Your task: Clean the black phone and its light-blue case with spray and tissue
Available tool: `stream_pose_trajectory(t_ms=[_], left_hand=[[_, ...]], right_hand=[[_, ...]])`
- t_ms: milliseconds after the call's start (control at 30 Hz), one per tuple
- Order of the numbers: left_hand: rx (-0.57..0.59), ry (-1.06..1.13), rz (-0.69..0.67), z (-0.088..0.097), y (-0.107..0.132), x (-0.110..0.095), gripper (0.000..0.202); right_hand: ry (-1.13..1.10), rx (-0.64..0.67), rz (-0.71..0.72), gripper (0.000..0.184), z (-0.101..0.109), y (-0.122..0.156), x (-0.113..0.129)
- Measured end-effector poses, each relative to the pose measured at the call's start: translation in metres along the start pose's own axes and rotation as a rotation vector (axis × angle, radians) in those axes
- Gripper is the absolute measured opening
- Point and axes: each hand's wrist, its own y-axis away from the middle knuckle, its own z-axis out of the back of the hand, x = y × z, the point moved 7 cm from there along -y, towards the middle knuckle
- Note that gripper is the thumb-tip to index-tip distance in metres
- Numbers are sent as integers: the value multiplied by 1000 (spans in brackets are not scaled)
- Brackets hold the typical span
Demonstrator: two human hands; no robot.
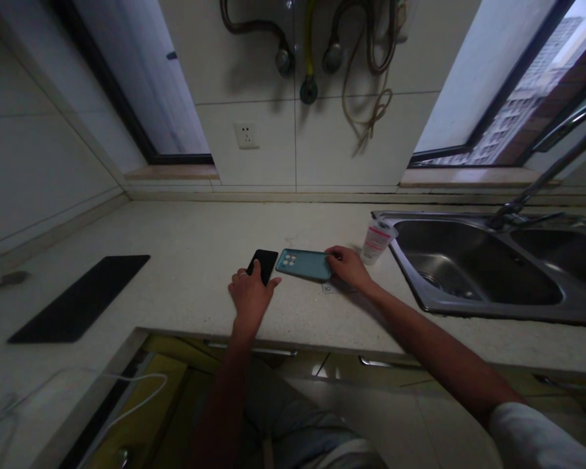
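A black smartphone lies on the counter, its lower part covered by my left hand. The thumb is by its right edge, the index finger rests on its face and the other fingers curl at its left side. Just right of it is a blue-green phone case, with several round camera holes at its left end. My right hand pinches the right end of this case; some fingertips are hidden. A pale card or slip with dark print shows partly from under the case and right hand.
A clear plastic cup with pink print stands between my right hand and the double steel sink. On the left lie a black mat and a white cable. Hoses and a socket are on the wall.
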Motion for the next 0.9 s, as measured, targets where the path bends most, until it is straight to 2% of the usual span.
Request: stream_pose_trajectory(t_ms=[300, 433, 533, 733, 800, 900], left_hand=[[25, -10, 5, -5, 3, 2, 69], [0, -34, 24, -5, 4, 3, 66], [-19, -48, 38, -6, 4, 5, 64], [-45, -66, 37, -8, 5, 5, 64], [-74, -82, 32, -8, 6, 4, 62], [-122, -107, 22, -7, 7, 3, 58]], right_hand=[[289, 127, -44, 19, 10, 7, 13], [507, 161, -64, 26, 17, 9, 21], [594, 260, -66, 33, 11, 14, 26], [580, 522, 60, 30, -16, 34, 37], [544, 583, 108, 29, -20, 38, 40], [454, 616, 151, 39, -19, 39, 42]])
